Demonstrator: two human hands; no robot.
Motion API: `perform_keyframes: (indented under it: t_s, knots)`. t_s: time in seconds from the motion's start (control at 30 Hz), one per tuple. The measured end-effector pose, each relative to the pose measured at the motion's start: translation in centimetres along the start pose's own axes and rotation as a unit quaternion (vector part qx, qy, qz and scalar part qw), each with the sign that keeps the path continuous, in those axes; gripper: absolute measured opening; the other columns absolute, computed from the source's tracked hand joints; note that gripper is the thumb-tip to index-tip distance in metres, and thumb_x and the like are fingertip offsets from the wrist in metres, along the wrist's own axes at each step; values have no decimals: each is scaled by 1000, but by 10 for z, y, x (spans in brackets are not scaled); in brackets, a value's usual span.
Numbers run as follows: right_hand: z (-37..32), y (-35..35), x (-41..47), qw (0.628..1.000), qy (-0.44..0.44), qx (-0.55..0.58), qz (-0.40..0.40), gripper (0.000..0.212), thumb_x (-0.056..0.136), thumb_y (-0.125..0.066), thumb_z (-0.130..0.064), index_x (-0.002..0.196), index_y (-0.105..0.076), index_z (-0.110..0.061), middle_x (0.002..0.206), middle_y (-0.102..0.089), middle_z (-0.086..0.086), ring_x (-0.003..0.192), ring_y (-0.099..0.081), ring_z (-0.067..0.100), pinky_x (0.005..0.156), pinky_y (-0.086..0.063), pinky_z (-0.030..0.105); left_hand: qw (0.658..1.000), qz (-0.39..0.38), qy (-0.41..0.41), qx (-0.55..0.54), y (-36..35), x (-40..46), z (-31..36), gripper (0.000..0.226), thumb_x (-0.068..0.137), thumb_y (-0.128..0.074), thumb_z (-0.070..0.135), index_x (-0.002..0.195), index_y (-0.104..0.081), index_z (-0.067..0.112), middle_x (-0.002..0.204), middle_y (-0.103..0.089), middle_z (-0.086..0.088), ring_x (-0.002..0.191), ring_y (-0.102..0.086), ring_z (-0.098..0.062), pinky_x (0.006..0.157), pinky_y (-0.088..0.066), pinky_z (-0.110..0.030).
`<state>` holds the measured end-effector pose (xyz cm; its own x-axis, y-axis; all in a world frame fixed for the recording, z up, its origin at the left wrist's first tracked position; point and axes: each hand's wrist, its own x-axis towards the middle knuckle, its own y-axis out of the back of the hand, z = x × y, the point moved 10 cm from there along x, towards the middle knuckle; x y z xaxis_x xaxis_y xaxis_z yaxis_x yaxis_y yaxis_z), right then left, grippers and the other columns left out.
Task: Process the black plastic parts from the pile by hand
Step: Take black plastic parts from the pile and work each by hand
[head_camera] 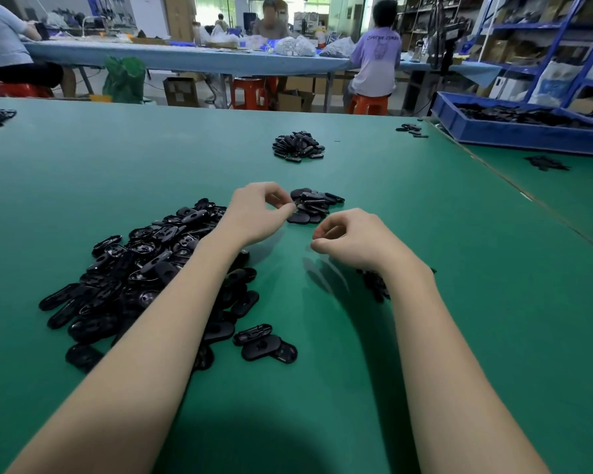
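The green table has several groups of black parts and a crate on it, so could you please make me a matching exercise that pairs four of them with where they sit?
Things:
1. big pile of black parts
2. small heap
3. far heap
4. blue crate

Places:
A. at the right edge of the green table, holding black pieces
B. just beyond the fingertips of the left hand
C. under and beside the left forearm
D. alone near the middle of the table, beyond both hands

Pairs: 1-C, 2-B, 3-D, 4-A
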<state>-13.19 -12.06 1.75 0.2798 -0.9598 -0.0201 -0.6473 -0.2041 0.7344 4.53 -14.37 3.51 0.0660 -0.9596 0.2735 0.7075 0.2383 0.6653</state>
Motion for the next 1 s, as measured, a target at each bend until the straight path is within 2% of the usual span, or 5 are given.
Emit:
perform_keyframes:
  t_s: [0.23, 0.37, 0.53, 0.73, 1.0]
  knots:
    - [-35, -38, -3, 995, 70, -10, -64, 13, 84, -78, -21, 92, -79, -31, 74, -70, -20, 67, -62, -11, 55, -40, 1, 997, -80, -1, -2, 2, -21, -5, 10, 91, -65, 36, 90, -74, 31, 95, -74, 11, 80, -69, -3, 74, -49, -23]
    - [-55, -61, -6, 988, 125, -43, -79, 17, 82, -80, -26, 92, -77, -40, 91, -65, -22, 62, -57, -14, 49, -42, 5, 992, -99, 25, -72, -4, -23, -10, 30, 101, -51, 36, 90, -75, 22, 92, -75, 6, 73, -69, -12, 76, -55, -31]
    - [-63, -78, -4, 983, 151, -83, -61, 22, 80, -82, -33, 100, -77, -42, 128, -69, -10, 125, -58, 11, 103, -49, 35, 982, -92, 65, -155, -2, -25, -18, 52, 108, -33, 46, 92, -74, 18, 93, -76, 5, 65, -65, -7, 64, -52, -26]
    - [-53, -53, 4, 988, 149, -43, -16, 10, 85, -80, -30, 90, -81, -39, 68, -60, -36, 76, -57, -14, 69, -37, 3, 986, -94, 54, -129, 3, -27, -17, 50, 107, -35, 45, 93, -74, 17, 98, -76, 0, 72, -67, -12, 74, -53, -32]
    - [-3, -2, -1, 998, 50, 18, 24, 10, 89, -74, -25, 89, -76, -35, 77, -75, -13, 70, -66, -1, 64, -47, 14, 997, -71, -16, -7, 4, -31, 8, 18, 100, -50, 28, 101, -68, 28, 91, -72, 11, 76, -69, -12, 65, -50, -20]
